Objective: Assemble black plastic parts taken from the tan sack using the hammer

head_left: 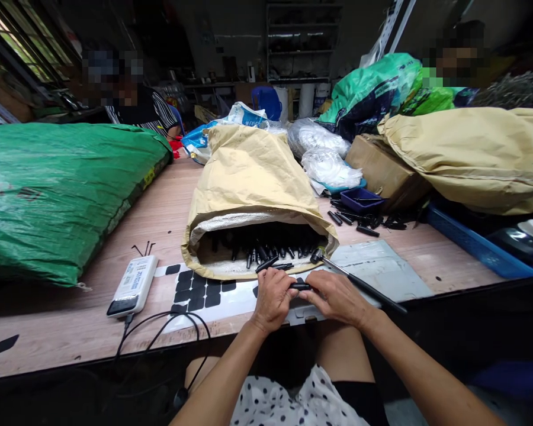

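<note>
Between my two hands lies a short black tube-like piece (300,286), pinched at its left end by my left hand (273,297) and at its right end by my right hand (337,297). The fingers of both hands are closed. Just beyond them gapes the mouth of a tan sack (253,177) lying on its side. Inside it are several black pieces (260,251) of similar shape. One black piece (266,264) lies at the sack's lip, close above my left fingers; whether they touch it I cannot tell. A small hammer (364,284) rests beside my right hand.
A white power bank (134,284) with black cables stands left on the table (155,207). A large green sack (66,195) fills the left side. Loose black pieces (368,231), a purple tray (362,204), a carton (382,168) and a blue tray (466,242) lie right. Two people sit opposite.
</note>
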### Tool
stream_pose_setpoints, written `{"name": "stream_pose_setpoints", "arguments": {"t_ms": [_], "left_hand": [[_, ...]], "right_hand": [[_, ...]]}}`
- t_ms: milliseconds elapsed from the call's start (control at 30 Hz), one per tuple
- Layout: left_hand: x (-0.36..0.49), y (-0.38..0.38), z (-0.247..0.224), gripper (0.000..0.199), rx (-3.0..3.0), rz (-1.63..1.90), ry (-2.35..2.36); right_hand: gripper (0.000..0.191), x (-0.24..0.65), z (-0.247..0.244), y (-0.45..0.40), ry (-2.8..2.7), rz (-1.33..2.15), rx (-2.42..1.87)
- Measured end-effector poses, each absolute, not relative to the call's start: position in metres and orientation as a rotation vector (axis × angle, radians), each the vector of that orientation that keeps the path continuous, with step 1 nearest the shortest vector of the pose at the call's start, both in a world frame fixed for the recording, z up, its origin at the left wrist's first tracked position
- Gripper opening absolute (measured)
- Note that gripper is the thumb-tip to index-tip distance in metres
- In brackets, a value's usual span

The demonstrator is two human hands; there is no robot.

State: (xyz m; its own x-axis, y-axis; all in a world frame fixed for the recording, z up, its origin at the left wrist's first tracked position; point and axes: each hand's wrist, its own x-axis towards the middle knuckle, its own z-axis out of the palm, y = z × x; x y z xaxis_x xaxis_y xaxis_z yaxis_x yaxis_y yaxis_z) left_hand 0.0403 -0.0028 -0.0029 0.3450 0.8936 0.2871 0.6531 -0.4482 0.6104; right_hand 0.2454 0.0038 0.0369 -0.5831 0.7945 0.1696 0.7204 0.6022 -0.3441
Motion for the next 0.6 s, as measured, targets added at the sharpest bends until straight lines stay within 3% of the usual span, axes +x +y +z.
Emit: {"name": "stream_pose_setpoints", "arguments": {"t_ms": [367, 600], "left_hand": [[0.04, -0.003, -0.002, 0.014, 2.237, 0.839, 1.325], [0.04, -0.004, -0.002, 0.014, 2.236, 0.827, 1.306]], "right_hand": [[0.033, 0.241, 0.037, 0.001, -2.524, 0.353, -1.292], [0.029, 0.238, 0.026, 0.008, -2.508, 0.362, -1.218]]}}
